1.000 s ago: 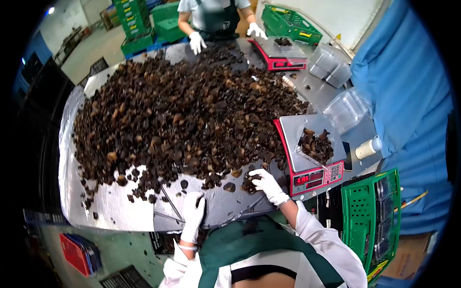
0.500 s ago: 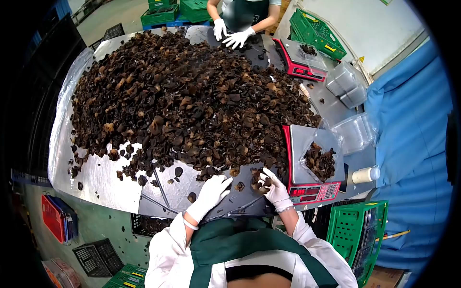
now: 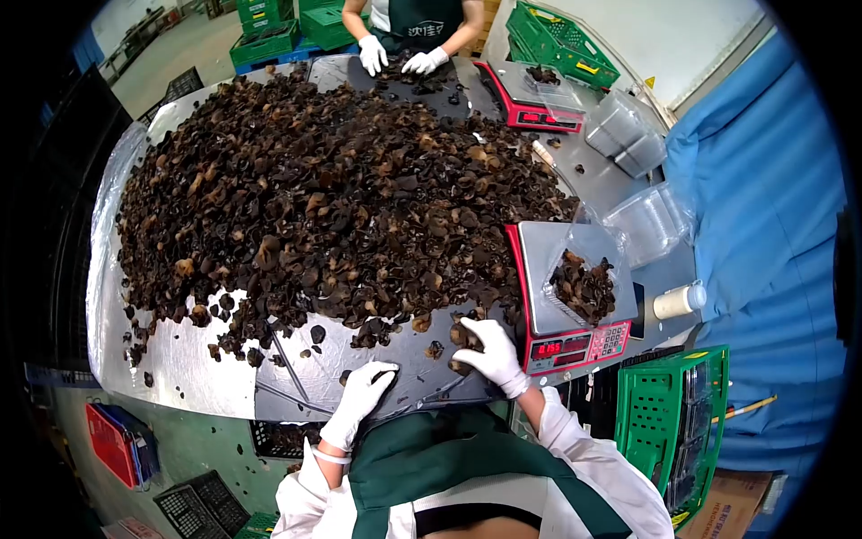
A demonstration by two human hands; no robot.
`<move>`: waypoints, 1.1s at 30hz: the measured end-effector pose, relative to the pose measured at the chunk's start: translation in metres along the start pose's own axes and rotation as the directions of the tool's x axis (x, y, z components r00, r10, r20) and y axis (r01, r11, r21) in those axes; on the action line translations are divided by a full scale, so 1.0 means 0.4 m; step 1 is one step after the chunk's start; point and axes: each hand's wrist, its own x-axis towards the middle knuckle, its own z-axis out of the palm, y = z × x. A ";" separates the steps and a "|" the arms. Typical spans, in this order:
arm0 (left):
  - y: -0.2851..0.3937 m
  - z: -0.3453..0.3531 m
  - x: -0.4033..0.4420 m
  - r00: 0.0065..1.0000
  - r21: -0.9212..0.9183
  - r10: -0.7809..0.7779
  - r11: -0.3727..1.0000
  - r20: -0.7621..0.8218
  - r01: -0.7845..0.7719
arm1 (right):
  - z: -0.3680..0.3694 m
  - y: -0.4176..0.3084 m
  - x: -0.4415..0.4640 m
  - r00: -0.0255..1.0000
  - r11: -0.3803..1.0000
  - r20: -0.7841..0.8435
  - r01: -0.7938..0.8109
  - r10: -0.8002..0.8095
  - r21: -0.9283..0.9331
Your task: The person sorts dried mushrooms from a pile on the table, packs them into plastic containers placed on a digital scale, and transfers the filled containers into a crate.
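My right hand point(image 3: 492, 357), in a white glove, is closed on dark brown wood ear mushrooms point(image 3: 461, 337) just above the table's near edge. To its left, my gloved left hand point(image 3: 364, 393) rests low at the table, fingers together and bent; a dark patch lies beneath them, and I cannot make out what they hold. One loose wood ear lies between the hands. Beyond them spreads a large heap of wood ears point(image 3: 332, 207). On the right, a red scale point(image 3: 561, 346) carries a clear plastic box point(image 3: 584, 283) with wood ears inside.
Across the table, a co-worker's white-gloved hands point(image 3: 424, 61) touch wood ears beside a second red scale point(image 3: 539, 117). Clear empty boxes point(image 3: 626, 135) and a white bottle point(image 3: 680, 302) stand at the right. A green crate point(image 3: 646, 404) sits below the right edge.
My left hand has drawn back toward the table's near edge, its fingers bending. My right hand has shifted left with the wood ears. The view has turned slightly.
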 end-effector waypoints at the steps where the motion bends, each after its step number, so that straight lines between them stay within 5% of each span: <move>1: -0.005 0.004 -0.004 1.000 -0.022 0.014 1.000 -0.025 -0.015 | 0.003 -0.028 -0.006 0.999 0.996 0.022 0.033 -0.031 -0.088; 4: -0.013 0.006 -0.007 0.999 -0.030 0.020 0.999 -0.047 -0.021 | 0.036 -0.056 -0.020 0.988 0.952 0.120 0.125 -0.095 -0.278; 10: -0.013 0.001 -0.005 0.997 -0.063 -0.019 0.998 -0.072 0.014 | 0.071 -0.012 -0.036 0.978 0.978 0.013 0.209 -0.209 -0.020; 12: -0.020 -0.001 -0.016 0.998 -0.077 -0.024 0.997 -0.064 0.019 | 0.046 -0.007 -0.018 0.995 0.962 -0.084 0.082 -0.062 0.262; 14: -0.015 -0.005 -0.033 0.998 -0.088 -0.036 0.996 -0.044 0.032 | -0.007 -0.043 0.022 0.991 0.987 -0.118 -0.042 0.060 0.155; 18: -0.002 -0.030 -0.050 0.995 -0.187 -0.091 0.979 -0.050 0.080 | 0.040 0.036 0.069 0.984 0.992 -0.179 -0.005 -0.017 -0.123; 20: 0.041 -0.066 -0.070 0.974 -0.299 -0.201 0.940 -0.101 0.163 | 0.046 0.037 0.074 0.995 0.976 -0.041 -0.093 0.087 -0.195; 22: 0.090 -0.113 -0.100 0.947 -0.300 -0.223 0.942 -0.230 0.149 | 0.036 -0.004 0.070 0.994 0.996 -0.058 0.089 -0.088 0.012; 24: 0.057 -0.164 -0.124 0.898 -0.242 -0.260 0.953 -0.354 0.181 | 0.025 -0.113 0.054 0.950 0.930 0.230 0.124 -0.213 0.347; 26: 0.070 -0.202 -0.130 0.876 -0.188 -0.163 0.979 -0.455 0.085 | -0.015 -0.248 0.032 0.776 0.793 0.531 -0.068 -0.339 0.605; 28: 0.051 -0.229 -0.136 0.855 -0.212 -0.185 0.973 -0.485 0.091 | 0.027 -0.251 0.006 0.756 0.663 0.499 -0.116 -0.424 0.739; 30: 0.050 -0.235 -0.131 0.858 -0.159 -0.141 0.985 -0.494 0.070 | 0.015 -0.229 -0.009 0.711 0.457 0.654 -0.507 -0.258 0.731; 33: 0.049 -0.212 -0.125 0.871 -0.169 -0.147 0.983 -0.470 0.074 | -0.092 -0.188 -0.029 0.888 0.411 0.460 -0.414 -0.016 0.812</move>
